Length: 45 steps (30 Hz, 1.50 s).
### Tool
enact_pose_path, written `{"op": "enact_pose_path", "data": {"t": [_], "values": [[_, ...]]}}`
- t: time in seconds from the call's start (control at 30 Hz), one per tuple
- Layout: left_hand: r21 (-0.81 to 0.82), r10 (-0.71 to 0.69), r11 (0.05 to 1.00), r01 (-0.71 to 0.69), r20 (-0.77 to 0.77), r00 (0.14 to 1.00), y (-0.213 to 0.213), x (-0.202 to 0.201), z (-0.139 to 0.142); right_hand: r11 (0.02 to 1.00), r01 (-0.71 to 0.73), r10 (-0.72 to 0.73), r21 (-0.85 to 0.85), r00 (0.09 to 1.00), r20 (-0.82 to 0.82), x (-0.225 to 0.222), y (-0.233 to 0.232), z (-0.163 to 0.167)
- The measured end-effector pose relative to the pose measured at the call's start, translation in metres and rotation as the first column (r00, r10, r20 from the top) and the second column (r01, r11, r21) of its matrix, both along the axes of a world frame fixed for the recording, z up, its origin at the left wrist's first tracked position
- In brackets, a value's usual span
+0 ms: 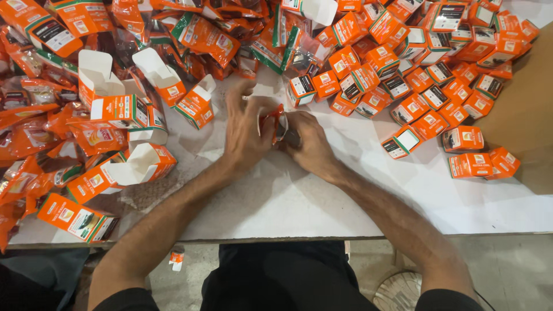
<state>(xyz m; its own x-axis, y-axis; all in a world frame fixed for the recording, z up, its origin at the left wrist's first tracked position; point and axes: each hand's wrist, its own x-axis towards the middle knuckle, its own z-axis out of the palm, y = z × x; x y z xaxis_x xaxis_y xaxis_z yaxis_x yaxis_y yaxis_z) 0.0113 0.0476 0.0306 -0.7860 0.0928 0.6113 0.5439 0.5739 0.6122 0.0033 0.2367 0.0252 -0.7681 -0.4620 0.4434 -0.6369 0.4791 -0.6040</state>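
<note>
My left hand (245,129) and my right hand (308,141) meet over the middle of the white table (288,201). Both hands grip one small orange pouch (275,120), which is squeezed between them and mostly hidden by the fingers. An open-topped orange and white carton (196,103) stands just left of my left hand.
Several open cartons (109,98) and loose orange pouches (34,138) crowd the left side. A heap of pouches (219,29) lies at the back. Several closed small orange cartons (426,86) fill the right. A brown board (527,115) lies at the far right. One carton (177,257) lies on the floor.
</note>
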Motion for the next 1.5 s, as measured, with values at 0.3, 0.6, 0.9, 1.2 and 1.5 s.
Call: {"op": "enact_pose_path", "data": {"t": [0.3,0.6,0.9,1.2,1.5], "values": [[-0.403,-0.116,0.913,0.068,-0.096,0.989,-0.017,0.017,0.001,0.999,-0.019,0.021,0.043,0.999,-0.047,0.000,0.002,-0.005],[0.067,-0.123,0.990,0.122,0.023,0.992,-0.015,0.004,-0.018,0.999,0.004,-0.002,0.055,0.999,-0.043,0.004,-0.006,0.003],[0.401,-0.128,0.910,-0.103,0.509,0.851,-0.005,-0.004,-0.022,1.000,0.018,-0.016,-0.024,0.997,0.072,0.011,-0.006,-0.004],[0.794,-0.641,0.607,-0.020,0.504,0.579,-0.038,-0.017,-0.024,0.989,-0.044,0.065,0.140,0.986,-0.153,0.009,-0.004,-0.004],[0.262,-0.349,0.919,0.295,0.193,0.917,-0.028,-0.002,-0.011,0.994,0.018,-0.015,0.104,1.000,-0.027,0.010,-0.003,0.000]]}}
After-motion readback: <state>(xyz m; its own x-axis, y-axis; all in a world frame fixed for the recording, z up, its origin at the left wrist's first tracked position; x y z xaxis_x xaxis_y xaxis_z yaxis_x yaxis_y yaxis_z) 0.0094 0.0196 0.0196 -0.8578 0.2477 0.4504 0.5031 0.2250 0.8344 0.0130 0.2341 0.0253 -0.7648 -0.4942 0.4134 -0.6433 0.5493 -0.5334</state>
